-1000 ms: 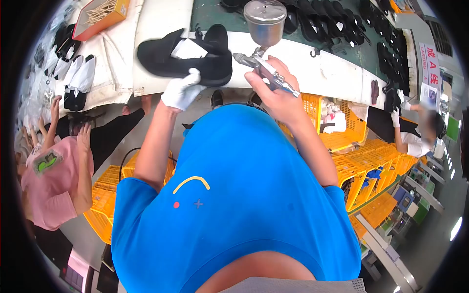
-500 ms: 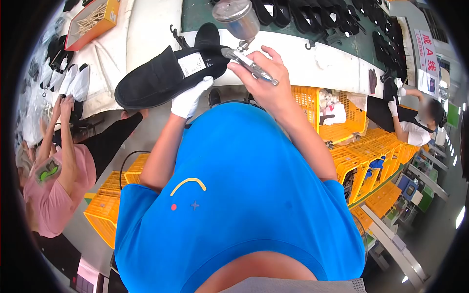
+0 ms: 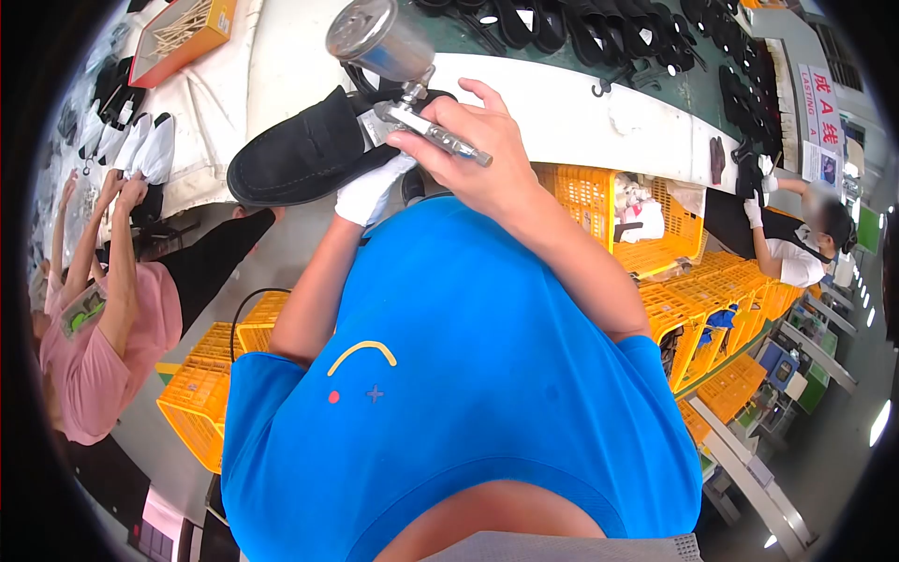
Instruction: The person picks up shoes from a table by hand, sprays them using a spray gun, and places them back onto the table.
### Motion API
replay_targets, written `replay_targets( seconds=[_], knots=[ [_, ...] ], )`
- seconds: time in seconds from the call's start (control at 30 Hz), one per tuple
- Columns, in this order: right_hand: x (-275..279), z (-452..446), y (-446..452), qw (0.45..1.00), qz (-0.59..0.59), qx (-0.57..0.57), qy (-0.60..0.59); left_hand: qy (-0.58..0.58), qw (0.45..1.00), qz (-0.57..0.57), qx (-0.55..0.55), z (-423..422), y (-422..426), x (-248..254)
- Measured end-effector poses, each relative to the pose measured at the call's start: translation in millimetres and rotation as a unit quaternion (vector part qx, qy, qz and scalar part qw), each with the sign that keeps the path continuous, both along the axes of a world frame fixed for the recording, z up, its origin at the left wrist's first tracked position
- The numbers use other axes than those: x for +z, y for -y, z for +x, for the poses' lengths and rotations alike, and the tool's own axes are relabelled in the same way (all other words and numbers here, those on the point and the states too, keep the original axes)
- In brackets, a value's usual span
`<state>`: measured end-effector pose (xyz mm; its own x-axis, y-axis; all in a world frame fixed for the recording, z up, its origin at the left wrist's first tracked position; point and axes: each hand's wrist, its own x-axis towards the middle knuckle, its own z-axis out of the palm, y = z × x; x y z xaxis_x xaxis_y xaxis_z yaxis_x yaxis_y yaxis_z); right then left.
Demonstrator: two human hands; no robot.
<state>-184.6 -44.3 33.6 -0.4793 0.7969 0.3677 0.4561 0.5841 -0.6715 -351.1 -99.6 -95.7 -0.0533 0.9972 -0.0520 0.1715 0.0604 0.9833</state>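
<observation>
Left hand (image 3: 367, 192), white-gloved, grip closed on the side of a black shoe (image 3: 290, 157). Shoe is held at the bench's (image 3: 609, 122) near edge, left of the middle, toe pointing left, white label partly hidden inside the opening. Right hand (image 3: 478, 150), bare, grip wrapped around a metal spray gun (image 3: 431, 134), cup (image 3: 382, 39) up top, nozzle end over the shoe opening; can't tell if touching. Dark shoes (image 3: 552, 28) in rows on the green surface past the white strip. Orange box (image 3: 183, 42) of thin sticks toward the far left corner. White-covered shoes (image 3: 145, 150) at the left, near edge. Yellow crate (image 3: 585, 201) below the near edge, right side.
</observation>
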Motion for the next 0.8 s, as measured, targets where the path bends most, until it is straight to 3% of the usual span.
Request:
replay_targets(
  seconds=[0.13,0.27,0.33,0.47,0.53,0.57,0.6,0.63,0.7,0.73,0.77,0.8],
  knots=[
    [-7.0,11.3,-0.5,0.999,0.007,-0.034,-0.001,0.024,0.999,-0.015,0.019,2.8,3.0,3.9],
    [-6.8,30.7,1.1,0.996,-0.051,-0.072,0.035,0.158,0.985,-0.057,0.047,4.4,2.4,13.3],
    [-10.9,39.3,2.4,0.994,-0.044,-0.098,0.037,0.076,0.994,-0.066,0.029,-2.8,1.3,8.6],
    [-16.6,56.7,6.6,0.988,-0.062,-0.138,0.03,0.042,0.997,-0.062,-0.014,-13.8,0.6,17.8],
    [-12.7,63.9,8.5,0.986,-0.074,-0.149,0.025,-0.155,0.971,-0.165,-0.075,-47.6,10.9,-27.1],
    [-11.7,67.8,9.3,0.975,-0.166,-0.147,-0.01,-0.157,0.971,-0.165,-0.078,-37.4,4.4,-11.1],
    [-11.3,69.8,10.6,0.955,-0.257,-0.142,-0.046,0.202,0.964,-0.163,0.059,-20.3,-6.2,19.6],
    [-10.7,69.5,11.3,0.954,-0.258,-0.142,-0.05,0.531,0.815,-0.136,0.188,-13.7,-14.0,41.7],
    [-6.5,66.6,11.0,0.915,-0.368,-0.09,-0.136,0.6,0.767,-0.225,0.031,-37.5,-20.2,54.6],
    [-3.2,62.0,10.1,0.915,-0.368,-0.089,-0.14,0.549,0.796,-0.254,0.016,-39.5,-25.8,48.5],
    [1.7,54.9,9.4,0.905,-0.389,-0.052,-0.164,0.376,0.898,-0.228,-0.028,-41.1,-29.6,48.4],
    [8.2,48.2,7.7,0.893,-0.408,-0.015,-0.189,0.185,0.961,-0.193,-0.07,-34.7,-34.4,66.5]
  ],
)
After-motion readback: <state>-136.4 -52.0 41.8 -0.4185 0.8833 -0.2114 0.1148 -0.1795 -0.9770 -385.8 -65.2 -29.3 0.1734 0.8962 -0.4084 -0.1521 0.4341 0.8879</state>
